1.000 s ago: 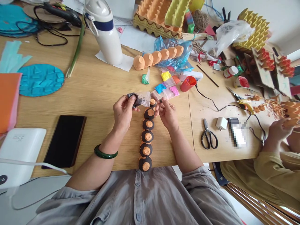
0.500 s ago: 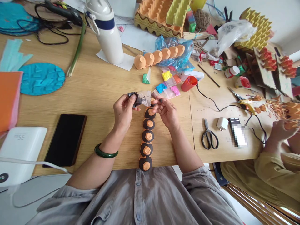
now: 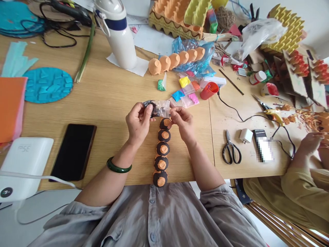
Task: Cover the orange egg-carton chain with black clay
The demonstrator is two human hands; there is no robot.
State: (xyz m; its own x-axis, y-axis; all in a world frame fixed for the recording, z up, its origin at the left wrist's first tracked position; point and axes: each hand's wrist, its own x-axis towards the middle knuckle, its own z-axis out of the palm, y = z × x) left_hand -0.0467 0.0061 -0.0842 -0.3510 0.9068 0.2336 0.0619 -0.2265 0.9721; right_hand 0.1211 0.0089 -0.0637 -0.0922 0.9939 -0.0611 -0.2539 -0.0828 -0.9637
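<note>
My left hand (image 3: 140, 120) is closed round a small clear plastic bag (image 3: 162, 108) with black modelling clay (image 3: 153, 108) inside. At the bag's right end, the fingers of my right hand (image 3: 182, 120) are pinched together against its edge; whether a bit of clay is between them is hidden. Below both hands, a strip of orange egg-carton cups (image 3: 163, 149) runs toward me, most cups ringed with black clay. Its far end is partly covered by the bag and my right hand. Small bags of coloured clay (image 3: 184, 81) lie just beyond, beside a red cup (image 3: 209, 90).
A second orange cup strip (image 3: 174, 61) lies farther back near a white thermos (image 3: 117, 34). Scissors (image 3: 231, 151), a white charger (image 3: 246, 136) and a phone (image 3: 260, 137) are on the right, near another person's hand (image 3: 312, 144). At left lie a black phone (image 3: 73, 151) and power bank (image 3: 25, 164).
My right hand's fingers have closed in on the bag's right end; a small dark piece seen at them before is no longer visible. The bag has shifted slightly right with my left hand.
</note>
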